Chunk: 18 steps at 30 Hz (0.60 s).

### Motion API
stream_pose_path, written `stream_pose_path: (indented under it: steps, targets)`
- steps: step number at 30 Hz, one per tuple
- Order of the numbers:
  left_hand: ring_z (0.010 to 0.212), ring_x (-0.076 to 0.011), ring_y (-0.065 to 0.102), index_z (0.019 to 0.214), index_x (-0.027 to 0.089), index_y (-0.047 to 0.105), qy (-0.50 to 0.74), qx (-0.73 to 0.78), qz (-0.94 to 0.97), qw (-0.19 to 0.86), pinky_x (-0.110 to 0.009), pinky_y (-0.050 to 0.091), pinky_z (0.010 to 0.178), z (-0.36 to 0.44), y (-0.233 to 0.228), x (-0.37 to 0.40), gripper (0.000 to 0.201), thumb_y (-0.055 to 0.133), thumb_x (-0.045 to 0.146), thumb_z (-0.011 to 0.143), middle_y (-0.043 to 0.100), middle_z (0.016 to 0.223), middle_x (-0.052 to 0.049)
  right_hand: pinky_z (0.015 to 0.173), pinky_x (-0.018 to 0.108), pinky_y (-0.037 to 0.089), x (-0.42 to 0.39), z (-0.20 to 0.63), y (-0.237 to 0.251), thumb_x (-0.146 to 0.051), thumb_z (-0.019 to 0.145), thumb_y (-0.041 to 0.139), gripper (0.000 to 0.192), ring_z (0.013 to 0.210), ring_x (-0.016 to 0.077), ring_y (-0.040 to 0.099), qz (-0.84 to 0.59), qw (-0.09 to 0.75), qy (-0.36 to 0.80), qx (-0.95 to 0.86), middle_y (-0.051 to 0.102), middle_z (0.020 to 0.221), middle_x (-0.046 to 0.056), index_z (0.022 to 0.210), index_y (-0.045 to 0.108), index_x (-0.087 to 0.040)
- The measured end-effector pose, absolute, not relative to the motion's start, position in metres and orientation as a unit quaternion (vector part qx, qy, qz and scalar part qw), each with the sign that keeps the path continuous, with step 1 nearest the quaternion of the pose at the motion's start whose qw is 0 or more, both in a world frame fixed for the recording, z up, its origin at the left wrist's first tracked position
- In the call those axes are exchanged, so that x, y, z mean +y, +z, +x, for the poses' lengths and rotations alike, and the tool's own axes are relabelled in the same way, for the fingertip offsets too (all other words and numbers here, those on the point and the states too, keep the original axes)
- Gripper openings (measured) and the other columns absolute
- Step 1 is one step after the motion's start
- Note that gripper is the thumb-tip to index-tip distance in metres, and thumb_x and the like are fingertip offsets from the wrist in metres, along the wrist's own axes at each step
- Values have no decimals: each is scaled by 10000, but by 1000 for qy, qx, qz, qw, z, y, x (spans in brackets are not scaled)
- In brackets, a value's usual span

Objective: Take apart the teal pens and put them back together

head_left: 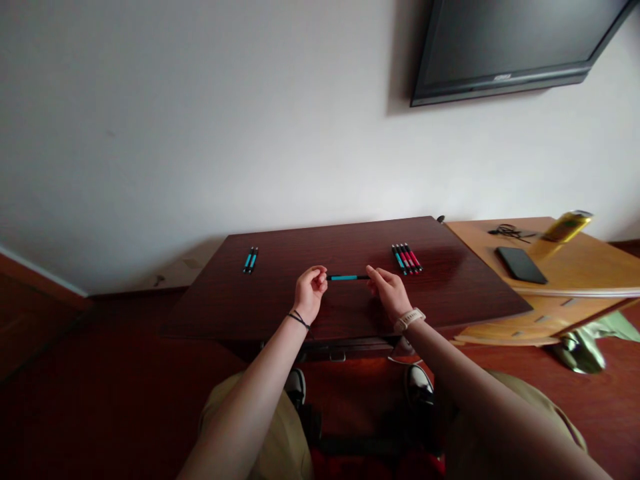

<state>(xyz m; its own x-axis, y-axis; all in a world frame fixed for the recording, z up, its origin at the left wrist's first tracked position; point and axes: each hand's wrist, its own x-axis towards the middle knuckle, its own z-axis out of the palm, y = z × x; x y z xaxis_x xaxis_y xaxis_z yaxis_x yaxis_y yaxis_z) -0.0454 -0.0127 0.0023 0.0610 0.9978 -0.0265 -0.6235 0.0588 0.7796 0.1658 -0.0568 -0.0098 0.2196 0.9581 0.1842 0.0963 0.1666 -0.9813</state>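
A pen (344, 277) with a blue middle and black ends is stretched level between my two hands, above the dark table. My left hand (311, 288) pinches one end of it. At the other end, the thumb and fingers of my right hand (388, 289) are closed on the pen. Two similar blue-and-black pens (251, 260) lie side by side on the table to the left. On the right, beyond my right hand, a row of several pens (407, 259) lies close together, blue at its left side and pink-red at its right.
The dark wooden table (320, 243) stands against a white wall. A light wood cabinet (575, 273) adjoins it on the right, carrying a black phone-like slab (521, 265), a black cable (511, 232) and a yellow can (568, 226). A television (510, 47) hangs above.
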Motion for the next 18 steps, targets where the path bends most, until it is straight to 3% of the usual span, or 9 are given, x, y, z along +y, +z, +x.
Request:
stream_pose_path:
  steps: [6,12,18]
  targets:
    - [573,-59,459,782,134,701,620,307,309,653,-189,313,497,-45,8,-15,70,716,190,742,559,693,-9,517,300,348,-58,165,-6,-774,872,629,605,528,159,474,-528,576,391,-486,555,547,12,617,622,-226]
    - [572,-76,427,808,127,718,595,298,331,669,-213,326,533,-45,17,-23,99,713,217,766,476,629,12,560,294,422,-59,165,-1,-691,790,776,475,623,159,559,-484,618,430,-446,700,750,38,786,699,-222]
    - [595,-94,442,847,141,708,576,306,353,671,-230,315,545,-45,24,-30,147,723,260,762,479,652,15,619,286,463,-63,166,7,-608,776,828,430,695,162,603,-454,634,461,-423,709,811,34,950,756,-222]
